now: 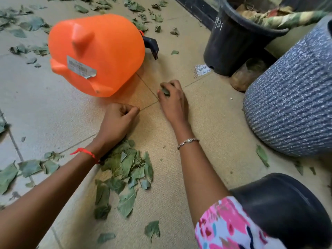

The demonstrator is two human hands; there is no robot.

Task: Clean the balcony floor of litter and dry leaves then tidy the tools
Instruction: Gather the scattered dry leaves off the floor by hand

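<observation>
Pinching leaf scrap in right hand just right of orange container; curling left hand at its near side, cannot tell around what. Probably featherlight, brittle: scoop leaf pile loosely.

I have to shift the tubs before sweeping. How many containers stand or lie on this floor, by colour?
Orange: 1, the tipped container
Black: 2, the bucket of leaves and the pot at lower right
Blue-grey: 1, the ribbed pot
Brown: 1, the small jar
Total: 5
</observation>
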